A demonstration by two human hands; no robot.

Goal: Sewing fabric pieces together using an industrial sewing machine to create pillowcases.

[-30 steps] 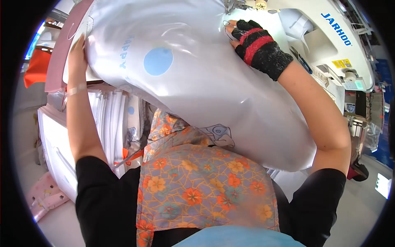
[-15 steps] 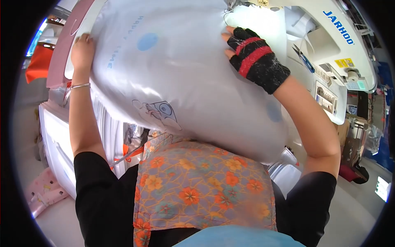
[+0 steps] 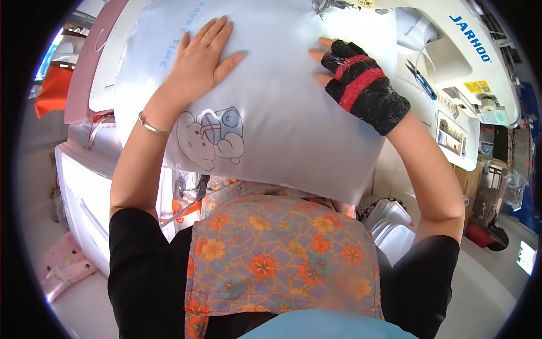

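Bears bold blue lettering (image 3: 470,38) on the arm of the white sewing machine (image 3: 499,73) at upper right, plus a small yellow label (image 3: 477,87) with dark print. Shows light-blue capital letters (image 3: 168,55) along the glossy white satin-like fabric (image 3: 299,113), just beside the left hand (image 3: 200,63), and a bear-like cartoon (image 3: 197,138) outlined in dark lines below it.

Lays the bare left hand palm down on the fabric, wide, with thumb well apart from fingers. Rests the right hand (image 3: 364,79), in a black fingerless knit glove with red bands, on the fabric's right part near the machine's needle area; holds it loosely open with fingers slightly bent. Grips nothing in either.

Spreads the fabric over the white surface (image 3: 104,87) with its near edge reaching the orange-flowered grey apron (image 3: 282,254). Keeps blue-and-black thread snips (image 3: 422,80) right of the glove. Includes stacked white sheets of material (image 3: 84,198) at left, an orange-red cloth (image 3: 53,93) beyond, and pale floor (image 3: 485,282) at lower right.
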